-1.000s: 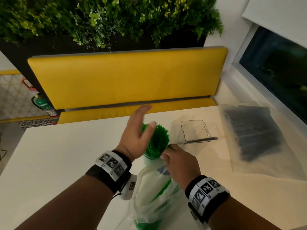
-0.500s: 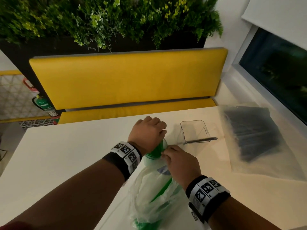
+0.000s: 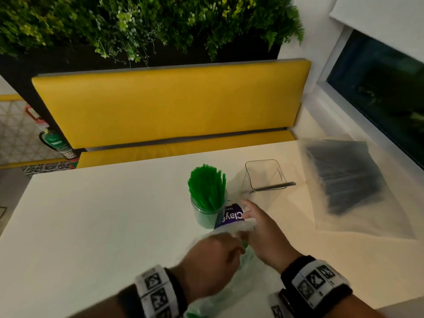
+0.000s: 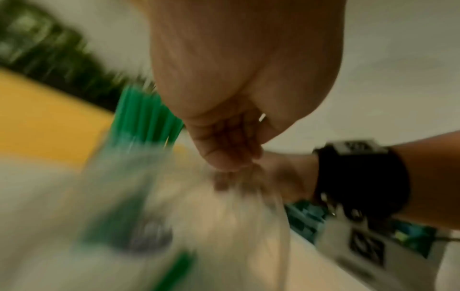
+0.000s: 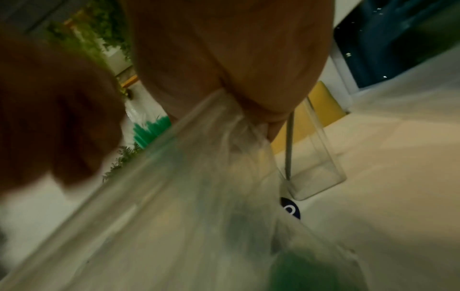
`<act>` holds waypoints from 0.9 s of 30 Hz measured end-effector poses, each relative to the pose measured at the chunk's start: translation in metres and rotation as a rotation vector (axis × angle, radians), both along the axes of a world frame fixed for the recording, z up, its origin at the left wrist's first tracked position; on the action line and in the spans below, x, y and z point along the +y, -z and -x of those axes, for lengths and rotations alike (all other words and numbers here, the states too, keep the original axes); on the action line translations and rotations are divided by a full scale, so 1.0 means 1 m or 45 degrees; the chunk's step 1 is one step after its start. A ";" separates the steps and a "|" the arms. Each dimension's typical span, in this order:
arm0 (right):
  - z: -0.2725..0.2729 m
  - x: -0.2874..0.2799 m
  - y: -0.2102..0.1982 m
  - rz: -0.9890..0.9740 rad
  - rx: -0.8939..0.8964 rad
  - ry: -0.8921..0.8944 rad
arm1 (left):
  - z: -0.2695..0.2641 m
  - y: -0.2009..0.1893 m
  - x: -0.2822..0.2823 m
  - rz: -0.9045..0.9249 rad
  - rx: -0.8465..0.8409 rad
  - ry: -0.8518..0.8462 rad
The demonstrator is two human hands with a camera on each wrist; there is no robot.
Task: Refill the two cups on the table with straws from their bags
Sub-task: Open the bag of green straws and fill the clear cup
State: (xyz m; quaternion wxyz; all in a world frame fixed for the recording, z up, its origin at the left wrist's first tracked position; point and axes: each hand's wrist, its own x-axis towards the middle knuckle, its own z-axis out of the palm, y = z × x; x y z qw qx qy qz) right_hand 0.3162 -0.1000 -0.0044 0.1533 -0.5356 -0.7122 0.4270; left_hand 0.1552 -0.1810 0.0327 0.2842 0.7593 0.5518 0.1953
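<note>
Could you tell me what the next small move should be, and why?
Probably set the thin clear plastic bag, which both hands grip, aside: the round clear cup is packed with green straws, while the square clear cup holds one dark straw.

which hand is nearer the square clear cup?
Right. The right hand sits just in front of the square clear plastic cup, gripping the clear straw bag; the left hand is farther back.
</note>
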 end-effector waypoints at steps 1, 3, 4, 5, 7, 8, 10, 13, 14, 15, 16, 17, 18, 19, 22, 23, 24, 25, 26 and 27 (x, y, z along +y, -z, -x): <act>-0.001 -0.003 -0.001 0.060 0.029 0.019 | -0.007 0.024 -0.003 0.174 0.009 -0.091; 0.000 -0.008 -0.003 0.147 0.082 0.017 | -0.016 0.064 0.002 0.474 -0.030 -0.301; 0.000 -0.011 -0.003 0.180 0.104 0.010 | -0.020 0.079 0.005 0.558 -0.014 -0.363; 0.000 -0.014 -0.003 0.204 0.133 0.007 | -0.024 0.090 0.007 0.597 0.050 -0.380; -0.001 -0.020 -0.003 0.223 0.190 0.007 | -0.032 0.105 0.008 0.639 0.279 -0.348; -0.001 -0.022 -0.002 0.219 0.209 0.005 | -0.036 0.107 0.007 0.642 0.372 -0.330; -0.002 -0.025 0.000 0.189 0.223 -0.002 | -0.040 0.110 0.006 0.616 0.428 -0.318; -0.008 -0.025 0.002 0.074 0.170 -0.030 | -0.040 0.112 0.007 0.628 0.379 -0.328; -0.010 -0.024 0.002 0.031 0.122 -0.048 | -0.039 0.110 0.007 0.653 0.359 -0.323; -0.012 -0.022 0.002 -0.005 0.071 -0.058 | -0.037 0.107 0.007 0.672 0.316 -0.324; -0.015 -0.019 0.002 -0.035 0.023 -0.053 | -0.035 0.102 0.007 0.678 0.255 -0.316; -0.017 -0.017 0.002 -0.054 -0.009 -0.036 | -0.032 0.097 0.007 0.682 0.184 -0.305; -0.019 -0.015 0.003 -0.062 -0.029 -0.008 | -0.030 0.091 0.006 0.688 0.121 -0.285; -0.021 -0.015 0.003 -0.064 -0.047 0.016 | -0.027 0.087 0.005 0.690 0.073 -0.270; -0.020 -0.013 0.004 -0.042 -0.091 0.070 | -0.020 0.076 0.002 0.705 -0.020 -0.218; -0.020 -0.011 0.003 -0.014 -0.077 0.084 | -0.018 0.073 0.001 0.717 -0.048 -0.192; -0.020 -0.010 0.001 0.026 -0.038 0.094 | -0.015 0.069 -0.001 0.725 -0.087 -0.162; -0.022 -0.008 -0.002 0.107 0.032 0.105 | -0.013 0.066 -0.003 0.733 -0.146 -0.142; -0.023 -0.006 -0.006 0.216 0.135 0.113 | -0.010 0.061 -0.005 0.742 -0.227 -0.125; -0.024 -0.005 -0.008 0.312 0.211 0.121 | -0.007 0.055 -0.007 0.743 -0.325 -0.104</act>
